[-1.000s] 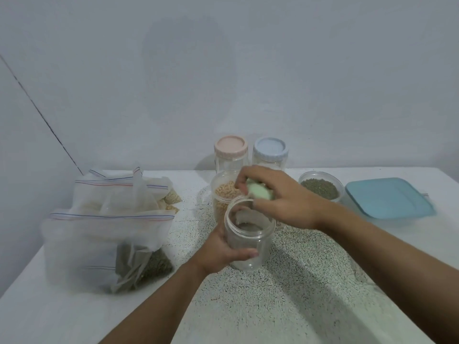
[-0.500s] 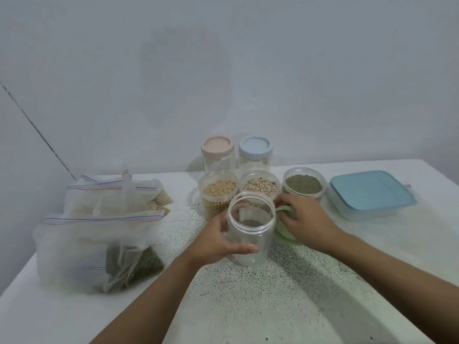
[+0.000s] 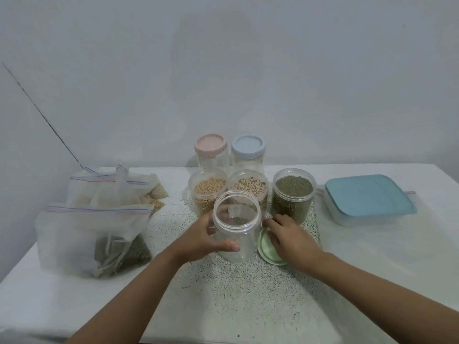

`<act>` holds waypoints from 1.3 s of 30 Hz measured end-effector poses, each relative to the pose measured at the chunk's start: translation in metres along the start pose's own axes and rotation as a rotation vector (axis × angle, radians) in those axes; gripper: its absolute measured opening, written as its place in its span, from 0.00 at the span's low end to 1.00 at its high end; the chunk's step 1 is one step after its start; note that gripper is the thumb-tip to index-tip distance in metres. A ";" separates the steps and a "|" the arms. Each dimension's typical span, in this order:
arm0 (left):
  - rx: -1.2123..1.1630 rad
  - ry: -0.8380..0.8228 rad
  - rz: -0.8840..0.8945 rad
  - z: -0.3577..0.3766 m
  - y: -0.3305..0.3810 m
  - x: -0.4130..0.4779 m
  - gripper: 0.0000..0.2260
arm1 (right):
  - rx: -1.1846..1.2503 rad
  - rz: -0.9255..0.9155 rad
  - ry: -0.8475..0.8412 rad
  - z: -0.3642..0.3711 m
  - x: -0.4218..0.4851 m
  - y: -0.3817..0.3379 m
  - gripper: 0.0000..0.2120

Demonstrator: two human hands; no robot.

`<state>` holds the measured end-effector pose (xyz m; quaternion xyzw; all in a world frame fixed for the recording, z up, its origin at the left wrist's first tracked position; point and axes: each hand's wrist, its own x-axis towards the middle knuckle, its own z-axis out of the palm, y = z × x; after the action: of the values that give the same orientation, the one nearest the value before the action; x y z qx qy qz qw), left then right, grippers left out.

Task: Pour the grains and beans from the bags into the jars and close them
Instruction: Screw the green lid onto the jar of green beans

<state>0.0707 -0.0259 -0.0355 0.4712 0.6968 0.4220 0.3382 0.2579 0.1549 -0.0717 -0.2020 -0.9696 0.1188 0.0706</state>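
An empty clear jar (image 3: 237,234) stands upright at the table's middle, and my left hand (image 3: 203,242) grips its left side. A pale green lid (image 3: 267,247) lies flat on the table just right of the jar, with my right hand (image 3: 290,239) resting on top of it. Behind stand three lidless filled jars: yellow beans (image 3: 207,189), black-eyed beans (image 3: 249,186) and dark green beans (image 3: 293,194). Zip bags (image 3: 94,224) holding grains and green beans are piled at the left.
Two empty jars stand by the wall, one with a pink lid (image 3: 211,150), one with a blue lid (image 3: 248,151). A flat container with a blue lid (image 3: 367,197) sits at the right. The speckled white table (image 3: 248,294) ends near me.
My right hand carried the green lid from above the empty jar down to the table on its right and now rests on it. My left hand kept hold of the jar.
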 end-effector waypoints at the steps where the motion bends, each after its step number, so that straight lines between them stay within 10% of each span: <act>1: 0.021 0.000 -0.006 0.000 0.003 -0.001 0.40 | -0.005 -0.026 -0.008 0.002 -0.001 0.003 0.15; 7: 0.069 0.019 -0.023 0.006 0.016 -0.009 0.40 | 0.018 -0.089 -0.026 0.003 -0.004 0.012 0.16; 21: 0.164 0.087 -0.050 -0.013 0.028 -0.037 0.41 | 0.920 0.011 0.232 -0.079 0.009 -0.028 0.06; 27: 0.229 0.274 -0.002 -0.041 0.042 -0.059 0.11 | 0.959 -0.056 0.203 -0.109 0.035 -0.051 0.04; 39: 0.451 0.628 -0.098 -0.127 0.037 -0.123 0.04 | 0.547 -0.310 -0.145 -0.117 0.095 -0.177 0.05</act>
<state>0.0147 -0.1689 0.0600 0.3478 0.8633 0.3653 0.0162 0.1269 0.0601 0.0949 -0.0165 -0.9234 0.3770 0.0705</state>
